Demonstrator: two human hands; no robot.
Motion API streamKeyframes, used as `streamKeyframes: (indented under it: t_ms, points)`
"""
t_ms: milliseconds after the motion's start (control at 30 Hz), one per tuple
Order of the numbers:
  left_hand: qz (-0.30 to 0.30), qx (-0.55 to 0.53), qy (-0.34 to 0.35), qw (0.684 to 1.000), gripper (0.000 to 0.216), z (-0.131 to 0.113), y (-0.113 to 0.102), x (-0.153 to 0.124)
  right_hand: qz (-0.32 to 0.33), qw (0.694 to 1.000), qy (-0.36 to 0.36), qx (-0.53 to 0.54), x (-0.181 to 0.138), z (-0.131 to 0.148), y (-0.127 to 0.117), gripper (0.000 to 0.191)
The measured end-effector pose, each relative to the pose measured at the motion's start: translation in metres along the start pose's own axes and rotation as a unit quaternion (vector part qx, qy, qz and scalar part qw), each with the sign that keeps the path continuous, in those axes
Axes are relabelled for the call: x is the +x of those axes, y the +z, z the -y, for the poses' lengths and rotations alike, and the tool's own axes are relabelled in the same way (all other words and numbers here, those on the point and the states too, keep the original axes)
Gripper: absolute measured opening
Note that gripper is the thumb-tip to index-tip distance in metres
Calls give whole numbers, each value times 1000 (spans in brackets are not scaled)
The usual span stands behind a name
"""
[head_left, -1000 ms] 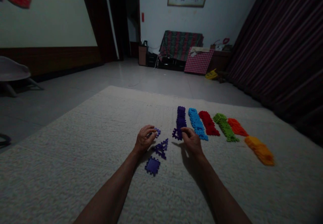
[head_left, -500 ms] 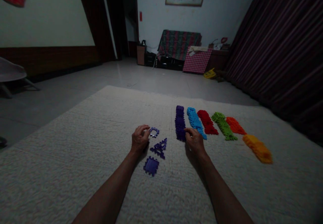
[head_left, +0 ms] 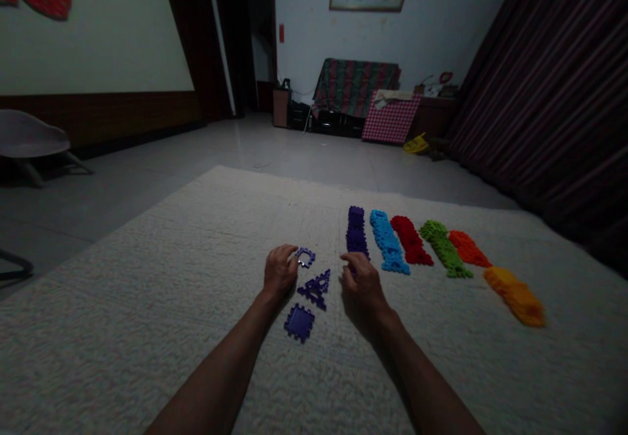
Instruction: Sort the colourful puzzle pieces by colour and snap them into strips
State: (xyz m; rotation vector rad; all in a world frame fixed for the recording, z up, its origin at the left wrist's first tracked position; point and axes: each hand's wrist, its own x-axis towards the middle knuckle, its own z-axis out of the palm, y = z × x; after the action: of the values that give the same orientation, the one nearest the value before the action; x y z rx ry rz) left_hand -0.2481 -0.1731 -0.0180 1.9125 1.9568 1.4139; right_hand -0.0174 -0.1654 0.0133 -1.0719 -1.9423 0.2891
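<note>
Small purple square-frame piece (head_left: 305, 257) lies flat on the white rug (head_left: 147, 291), touching the left hand's (head_left: 279, 271) fingertips on its left edge; fingers curled and pinching at it, though whether it's actually gripped or just touched I can't tell; piece sits just ahead-right of that hand, so left is the nearer one; purple triangle piece (head_left: 316, 286) just behind it, between the two hands; solid purple square tile (head_left: 299, 322) nearer still, beside the left wrist; right hand (head_left: 362, 283) rests knuckles-up at the near end of the purple row (head_left: 356, 233), fingers bent onto it, grip state unclear; row's long axis runs away from the person; blue (head_left: 387, 241), red (head_left: 411, 240), green (head_left: 444, 247), orange (head_left: 468, 248) and yellow (head_left: 516, 295) rows fan out rightward, close together; open rug left of the left hand and toward the near edge.
</note>
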Motion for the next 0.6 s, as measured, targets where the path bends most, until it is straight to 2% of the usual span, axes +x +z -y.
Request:
streamKeyframes:
  t_ms: [167,300,467,600]
  points:
    - [81,85,46,992,25,-9,-5,-3,101,993,-62,5,-13,18,21,38]
    - [131,106,84,982,19,-11,-9,-4,148,986,-77,-12,-14,19,21,31]
    - [130,54,91,986,14,-6,-6,-3,140,988,-65,5,-14,21,18,26]
    - [106,-27,101,989,17,-5,-4,-2,94,995,-3,39,-13,21,22,28]
